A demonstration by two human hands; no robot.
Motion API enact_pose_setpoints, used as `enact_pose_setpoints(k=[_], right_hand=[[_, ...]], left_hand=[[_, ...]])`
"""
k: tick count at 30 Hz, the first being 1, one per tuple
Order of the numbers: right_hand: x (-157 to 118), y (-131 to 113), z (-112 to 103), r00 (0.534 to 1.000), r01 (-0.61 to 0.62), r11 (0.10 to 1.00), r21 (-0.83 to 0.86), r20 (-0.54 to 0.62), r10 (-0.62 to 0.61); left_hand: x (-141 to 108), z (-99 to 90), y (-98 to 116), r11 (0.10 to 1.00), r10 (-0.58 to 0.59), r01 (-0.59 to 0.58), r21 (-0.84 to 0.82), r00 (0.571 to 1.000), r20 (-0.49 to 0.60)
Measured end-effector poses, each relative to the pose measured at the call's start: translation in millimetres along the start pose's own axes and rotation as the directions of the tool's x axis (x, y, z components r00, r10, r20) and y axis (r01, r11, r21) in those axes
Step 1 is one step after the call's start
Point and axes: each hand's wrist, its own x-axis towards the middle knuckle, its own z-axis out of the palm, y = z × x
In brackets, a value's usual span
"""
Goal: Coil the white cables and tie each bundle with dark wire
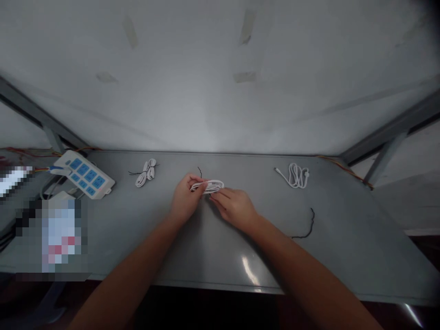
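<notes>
At the middle of a grey surface point(213, 256), the left hand point(185, 199) pinches one end of a coiled white cable point(208, 186), and the right hand point(235, 207) rests its fingertips closed on the coil's near side. A bundled white cable point(146, 172) lies to the left beside a white power strip point(84, 173). Another loose white cable point(295, 175) and a thin black tie point(307, 224) lie to the right.
</notes>
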Motion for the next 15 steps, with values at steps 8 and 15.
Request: enact_pose_setpoints(k=[8,15], right_hand=[[8.2,3.0,-8.9,0.994,0.087,0.995,-0.044,-0.058,-0.089],[9.3,8.1,-8.2,0.980,0.134,0.991,0.027,-0.153,-0.128]], left_hand=[[-8.9,3.9,4.1,0.929,0.144,-0.158,0.334,0.987,0.068],[-14.5,3.4,4.6,0.838,0.210,-0.275,0.470,0.960,0.187]])
